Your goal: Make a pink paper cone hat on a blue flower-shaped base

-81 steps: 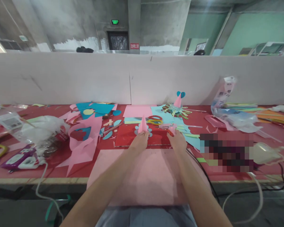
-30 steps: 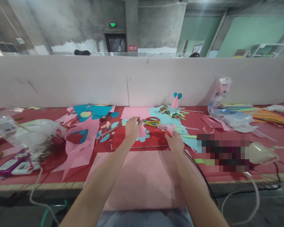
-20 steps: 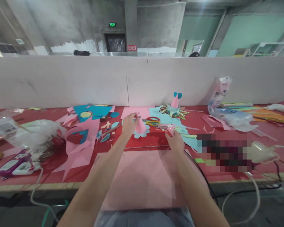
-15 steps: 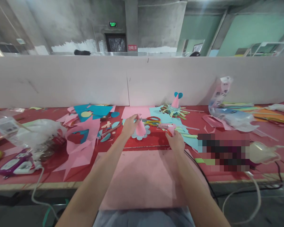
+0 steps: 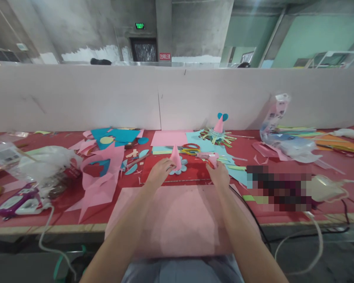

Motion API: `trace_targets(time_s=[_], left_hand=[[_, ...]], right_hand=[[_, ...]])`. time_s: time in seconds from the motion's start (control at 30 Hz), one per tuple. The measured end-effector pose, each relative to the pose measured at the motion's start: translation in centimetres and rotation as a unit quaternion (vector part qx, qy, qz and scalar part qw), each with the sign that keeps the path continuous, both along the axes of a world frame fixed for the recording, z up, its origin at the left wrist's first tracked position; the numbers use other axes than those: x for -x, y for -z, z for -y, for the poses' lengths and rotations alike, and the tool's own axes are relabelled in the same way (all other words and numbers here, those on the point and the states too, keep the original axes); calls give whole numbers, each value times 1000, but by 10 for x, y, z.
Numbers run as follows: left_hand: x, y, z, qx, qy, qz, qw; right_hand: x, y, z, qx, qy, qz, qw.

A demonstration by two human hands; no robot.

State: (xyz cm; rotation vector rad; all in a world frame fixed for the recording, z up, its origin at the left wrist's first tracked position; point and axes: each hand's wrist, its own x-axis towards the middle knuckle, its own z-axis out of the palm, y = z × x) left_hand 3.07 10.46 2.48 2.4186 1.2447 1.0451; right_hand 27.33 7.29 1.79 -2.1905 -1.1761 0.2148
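Observation:
A pink paper cone (image 5: 175, 156) stands upright on a ring of light blue paper petals (image 5: 183, 165). My left hand (image 5: 159, 173) is at the left side of its base, fingertips closed on the lower edge. My right hand (image 5: 220, 175) is wrapped round a pink glue gun (image 5: 213, 158), a little to the right of the cone. The gun's nozzle end points left. Scissors with red and yellow handles (image 5: 191, 148) lie behind, between the cone and the gun. Under the cone is a dark red board (image 5: 156, 167).
A finished-looking pink cone (image 5: 219, 125) with blue ears and a fringed base stands at the back right. Pink paper scraps (image 5: 98, 192) and a plastic bag (image 5: 47, 165) lie left. A black cable (image 5: 247, 208) runs beside my right arm. A white partition (image 5: 106, 98) rises behind.
My left hand has moved from the cone's tip down to the left of its base, uncovering the tip. My right hand keeps the glue gun in nearly the same place.

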Motion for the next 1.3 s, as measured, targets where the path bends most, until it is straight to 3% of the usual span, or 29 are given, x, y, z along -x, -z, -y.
trace_targets(time_s=[0.2, 0.4, 0.6, 0.9, 1.0, 1.2, 1.3], left_hand=[[-6, 7, -2, 50, 35, -85, 995], [-11, 11, -3, 37, 36, -126, 991], [-10, 18, -8, 48, 2, -106, 993], [-6, 18, -7, 90, -49, 15, 995], [-6, 16, -5, 92, -52, 30, 994], [-7, 10, -2, 110, -48, 33, 992], [-6, 12, -4, 107, -43, 29, 993]], right_hand=[[-1, 3, -1, -3, 0, -3, 1000], [-3, 8, -4, -15, 0, -3, 1000], [-3, 8, -4, -15, -5, -6, 1000], [1, 3, -1, -23, -27, -14, 999], [0, 6, -4, -24, -63, -7, 998], [6, 8, -3, -45, -205, 23, 977], [8, 9, -2, -38, -219, 60, 973]])
